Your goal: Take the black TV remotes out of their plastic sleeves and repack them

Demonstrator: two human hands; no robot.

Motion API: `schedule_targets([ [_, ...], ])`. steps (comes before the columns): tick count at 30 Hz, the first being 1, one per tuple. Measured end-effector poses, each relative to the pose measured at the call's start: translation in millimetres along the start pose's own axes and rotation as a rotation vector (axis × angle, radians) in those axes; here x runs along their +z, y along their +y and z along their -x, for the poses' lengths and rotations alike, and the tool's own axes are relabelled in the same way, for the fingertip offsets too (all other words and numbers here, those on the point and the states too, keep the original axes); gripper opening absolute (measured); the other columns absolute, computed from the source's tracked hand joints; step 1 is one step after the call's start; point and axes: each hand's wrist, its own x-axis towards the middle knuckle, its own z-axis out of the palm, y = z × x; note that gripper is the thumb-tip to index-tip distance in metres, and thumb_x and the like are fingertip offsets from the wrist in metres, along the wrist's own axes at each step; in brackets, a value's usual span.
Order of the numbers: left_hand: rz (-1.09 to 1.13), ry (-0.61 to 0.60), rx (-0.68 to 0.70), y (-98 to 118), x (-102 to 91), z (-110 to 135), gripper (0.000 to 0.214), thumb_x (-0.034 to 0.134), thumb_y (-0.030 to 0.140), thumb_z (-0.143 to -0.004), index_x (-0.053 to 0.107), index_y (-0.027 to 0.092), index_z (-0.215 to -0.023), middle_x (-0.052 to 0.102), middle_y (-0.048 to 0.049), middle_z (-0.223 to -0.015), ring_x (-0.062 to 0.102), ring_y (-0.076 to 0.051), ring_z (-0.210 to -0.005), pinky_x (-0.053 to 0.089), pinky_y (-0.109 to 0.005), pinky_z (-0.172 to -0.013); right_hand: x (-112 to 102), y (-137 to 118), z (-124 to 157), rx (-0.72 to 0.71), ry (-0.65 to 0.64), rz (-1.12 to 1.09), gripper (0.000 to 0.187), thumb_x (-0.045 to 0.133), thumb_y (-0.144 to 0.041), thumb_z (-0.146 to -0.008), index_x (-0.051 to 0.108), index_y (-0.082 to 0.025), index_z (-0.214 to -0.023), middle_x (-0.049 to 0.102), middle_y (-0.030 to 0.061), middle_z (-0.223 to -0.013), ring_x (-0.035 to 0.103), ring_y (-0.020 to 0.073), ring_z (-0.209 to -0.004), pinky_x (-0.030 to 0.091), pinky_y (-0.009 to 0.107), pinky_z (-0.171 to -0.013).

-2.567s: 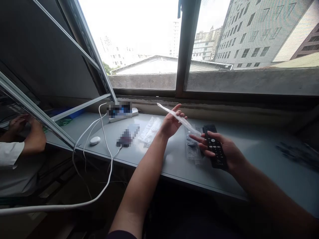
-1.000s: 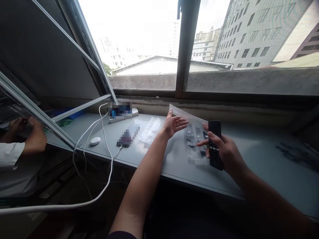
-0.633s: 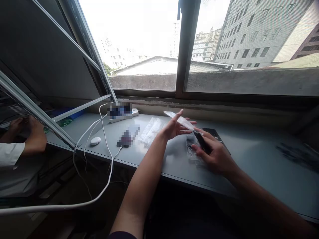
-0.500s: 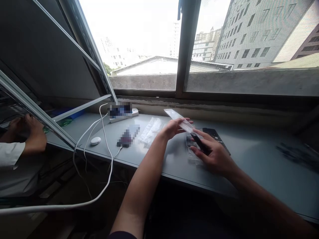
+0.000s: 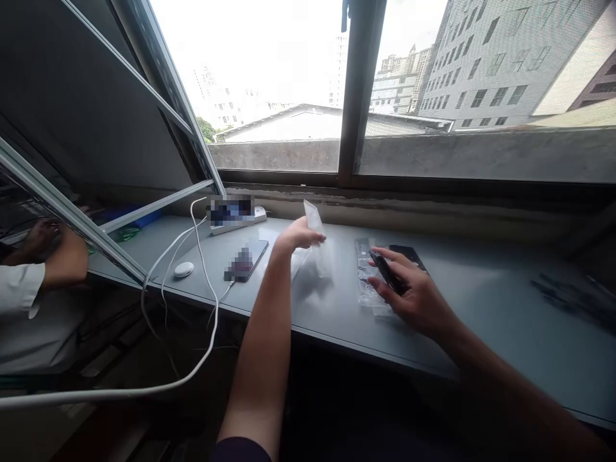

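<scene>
My left hand (image 5: pixel 299 235) is closed on a clear plastic bag (image 5: pixel 314 217), held upright just above the table, its lower part hanging past my thumb. More clear plastic (image 5: pixel 297 262) lies below that hand, mostly covered by my forearm and the bag. In my right hand (image 5: pixel 418 292) is a slim black handheld tool (image 5: pixel 386 271), gripped between thumb and fingers; its exact kind is not plain. Beneath and beside the right hand lie clear plastic packets (image 5: pixel 364 282). A flat black item (image 5: pixel 408 253) sits behind my fingers, partly hidden.
On the grey table (image 5: pixel 486 301) a phone (image 5: pixel 255 258) is plugged into a white cable (image 5: pixel 214 314). A round white case (image 5: pixel 183 269) and a white power strip (image 5: pixel 235 224) are nearby. Dark blurred items (image 5: pixel 570 298) lie far right. Another person's arm (image 5: pixel 72 253) is beyond the metal frame (image 5: pixel 158 186).
My left hand has moved left, away from the right hand, carrying the plastic bag with it. The bag now stands more upright. My right hand stays nearly in place with the black tool.
</scene>
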Motion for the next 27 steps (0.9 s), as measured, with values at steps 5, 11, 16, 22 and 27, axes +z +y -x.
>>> schedule_targets([
  [5, -0.341, -0.064, -0.078, 10.8, -47.6, 11.4, 0.036, 0.099, 0.024, -0.071, 0.073, 0.022, -0.095, 0.084, -0.0115, -0.092, 0.079, -0.027, -0.088, 0.049, -0.029, -0.066, -0.5, 0.0, 0.5, 0.0, 0.003, 0.002, 0.038, 0.076, -0.058, -0.105, 0.084, -0.029, -0.128, 0.067, 0.0138, -0.161, 0.066, 0.0421, -0.144, 0.059, 0.061, -0.116],
  [11, -0.708, -0.115, -0.16, 24.6, -61.7, 13.3, 0.051, 0.102, 0.033, -0.068, 0.08, 0.023, -0.113, 0.085, -0.0106, -0.099, 0.081, -0.032, -0.099, 0.058, -0.034, -0.082, -0.1, 0.5, 0.8, 0.001, 0.001, 0.008, 0.04, 0.077, -0.06, -0.103, 0.084, -0.028, -0.126, 0.071, 0.0145, -0.154, 0.068, 0.0427, -0.14, 0.06, 0.06, -0.114],
  [16, -1.019, 0.086, -0.197, 43.9, -37.3, 17.7, 0.076, 0.091, 0.054, -0.085, 0.067, 0.021, -0.149, 0.063, -0.0224, -0.162, 0.057, -0.044, -0.152, 0.056, -0.046, -0.114, -2.8, -3.0, 0.9, 0.234, -0.11, -0.197, 0.055, 0.079, -0.067, -0.099, 0.082, -0.022, -0.131, 0.08, 0.0157, -0.119, 0.079, 0.0284, -0.079, 0.066, 0.041, -0.064],
  [22, -0.424, -0.335, 0.472, 64.1, 34.5, 41.3, 0.063, 0.054, 0.064, -0.111, 0.068, 0.02, -0.154, 0.069, -0.0124, -0.157, 0.065, -0.03, -0.143, 0.052, -0.037, -0.118, -6.6, -7.1, -2.4, 0.52, -0.165, -0.471, 0.061, 0.084, -0.072, -0.093, 0.082, -0.017, -0.117, 0.07, 0.0029, -0.066, 0.063, 0.018, -0.049, 0.053, 0.032, -0.051],
  [27, -0.037, -0.728, 0.6, 75.9, 92.9, 50.2, 0.053, 0.073, 0.052, -0.104, 0.075, 0.022, -0.148, 0.078, -0.0086, -0.141, 0.072, -0.027, -0.128, 0.056, -0.037, -0.11, -6.2, -4.3, -6.7, 0.574, -0.04, -0.729, 0.062, 0.088, -0.076, -0.085, 0.08, -0.016, -0.095, 0.07, 0.0055, -0.067, 0.06, 0.0167, -0.044, 0.049, 0.03, -0.043],
])
